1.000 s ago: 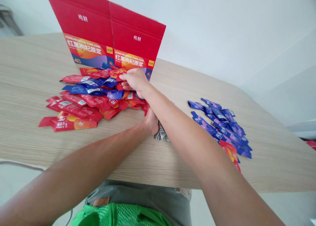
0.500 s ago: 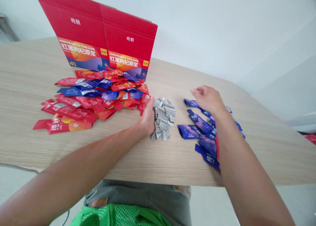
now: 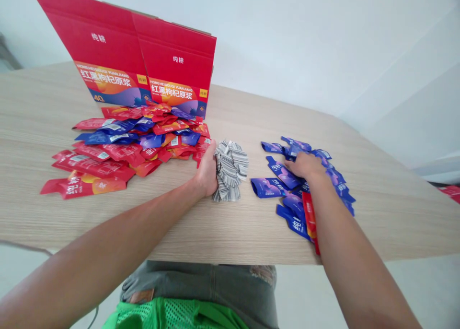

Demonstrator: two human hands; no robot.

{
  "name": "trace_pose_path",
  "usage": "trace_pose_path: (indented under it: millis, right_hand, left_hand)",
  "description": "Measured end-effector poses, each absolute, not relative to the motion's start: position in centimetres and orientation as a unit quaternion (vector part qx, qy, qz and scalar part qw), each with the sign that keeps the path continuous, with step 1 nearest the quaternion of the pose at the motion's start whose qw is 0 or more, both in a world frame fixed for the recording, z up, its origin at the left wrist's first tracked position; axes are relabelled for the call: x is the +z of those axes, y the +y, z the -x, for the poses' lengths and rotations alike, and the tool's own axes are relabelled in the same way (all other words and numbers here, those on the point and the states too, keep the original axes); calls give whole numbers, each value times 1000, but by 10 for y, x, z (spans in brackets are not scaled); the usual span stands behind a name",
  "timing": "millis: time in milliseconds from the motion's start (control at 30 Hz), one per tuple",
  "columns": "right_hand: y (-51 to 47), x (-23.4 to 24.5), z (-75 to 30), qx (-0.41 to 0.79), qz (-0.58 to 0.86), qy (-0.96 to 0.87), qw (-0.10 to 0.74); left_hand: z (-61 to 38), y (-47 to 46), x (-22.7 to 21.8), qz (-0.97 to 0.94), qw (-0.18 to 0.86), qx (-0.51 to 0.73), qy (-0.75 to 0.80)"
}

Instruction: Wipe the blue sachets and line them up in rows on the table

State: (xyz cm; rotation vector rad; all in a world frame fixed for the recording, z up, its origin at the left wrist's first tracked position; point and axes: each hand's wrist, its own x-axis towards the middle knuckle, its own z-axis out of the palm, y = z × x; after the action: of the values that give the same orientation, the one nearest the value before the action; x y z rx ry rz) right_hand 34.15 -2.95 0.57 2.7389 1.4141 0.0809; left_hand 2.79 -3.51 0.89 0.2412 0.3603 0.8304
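Left hand (image 3: 207, 171) grips striped cloth (image 3: 230, 175). Right hand (image 3: 306, 166) lies open, palm down, on blue sachets (image 3: 268, 187) right of cloth; mixed sachet pile (image 3: 118, 149) left of cloth.

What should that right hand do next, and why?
Probably lift off and reach to the mixed pile for another blue sachet: the right hand rests on the blue sachets, and blue ones lie among the red. The left hand holds a striped cloth.

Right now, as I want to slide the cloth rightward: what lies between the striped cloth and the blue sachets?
Head view: only a strip of bare table separates striped cloth from blue sachets.
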Motion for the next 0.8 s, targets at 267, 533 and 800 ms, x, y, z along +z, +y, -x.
trace_pose_path:
  millis: [267,533,800]
  right_hand:
    - [-5,14,-325,17,-896,443,-4]
    - [2,14,-311,77,-826,555,61]
    - [-2,22,-300,90,-825,556,47]
  left_hand:
    - [-29,-35,6,-107,882,412,201]
    - [-27,-33,5,-139,882,400,206]
    - [-26,-35,6,-151,885,390,203]
